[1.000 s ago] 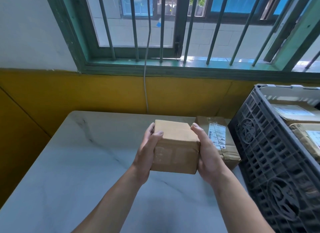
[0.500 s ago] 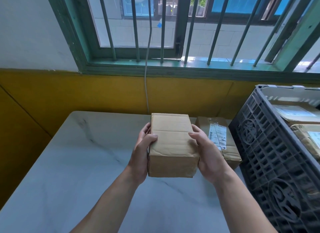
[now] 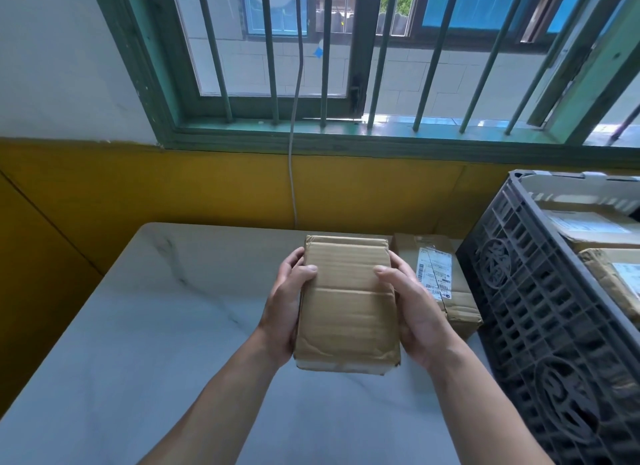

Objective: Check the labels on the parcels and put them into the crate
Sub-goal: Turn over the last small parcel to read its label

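Tilted flatter now, taped cardboard parcel (image 3: 346,302) stays gripped by left hand (image 3: 285,312) and right hand (image 3: 415,312).

A held parcel (image 3: 346,302) hangs above the table (image 3: 145,326), left of another parcel (image 3: 446,291) and the crate (image 3: 540,298)

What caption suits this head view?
Left hand and right hand hold a cardboard parcel over the marble table beside a grey crate.

Four parcels (image 3: 346,302) — two crated, one crate (image 3: 540,308), two hands (image 3: 282,315)
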### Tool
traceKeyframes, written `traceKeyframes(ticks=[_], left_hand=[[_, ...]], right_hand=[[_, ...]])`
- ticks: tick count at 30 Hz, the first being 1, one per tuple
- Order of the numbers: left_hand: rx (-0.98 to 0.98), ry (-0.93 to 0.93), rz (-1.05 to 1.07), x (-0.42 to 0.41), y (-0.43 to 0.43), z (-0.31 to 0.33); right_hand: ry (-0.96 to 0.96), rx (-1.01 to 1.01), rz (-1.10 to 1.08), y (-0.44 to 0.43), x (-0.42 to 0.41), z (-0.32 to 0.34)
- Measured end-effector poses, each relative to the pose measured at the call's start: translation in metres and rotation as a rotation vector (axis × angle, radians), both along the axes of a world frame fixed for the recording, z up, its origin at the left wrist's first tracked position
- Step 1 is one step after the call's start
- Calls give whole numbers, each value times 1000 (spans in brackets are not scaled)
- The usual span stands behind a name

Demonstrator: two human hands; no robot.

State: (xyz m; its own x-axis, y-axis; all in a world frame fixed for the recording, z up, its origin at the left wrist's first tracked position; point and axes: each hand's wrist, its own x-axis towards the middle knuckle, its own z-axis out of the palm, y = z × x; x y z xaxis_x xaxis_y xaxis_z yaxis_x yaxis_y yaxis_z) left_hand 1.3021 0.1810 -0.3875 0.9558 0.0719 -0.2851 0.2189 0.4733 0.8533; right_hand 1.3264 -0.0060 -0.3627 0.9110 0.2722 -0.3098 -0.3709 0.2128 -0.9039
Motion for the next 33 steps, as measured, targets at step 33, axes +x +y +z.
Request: traceKeyframes(ticks=[33], left_hand=[[33,179,64,-1,-6,19]], right_hand=[[-27,-74,-31,12,-6,13]])
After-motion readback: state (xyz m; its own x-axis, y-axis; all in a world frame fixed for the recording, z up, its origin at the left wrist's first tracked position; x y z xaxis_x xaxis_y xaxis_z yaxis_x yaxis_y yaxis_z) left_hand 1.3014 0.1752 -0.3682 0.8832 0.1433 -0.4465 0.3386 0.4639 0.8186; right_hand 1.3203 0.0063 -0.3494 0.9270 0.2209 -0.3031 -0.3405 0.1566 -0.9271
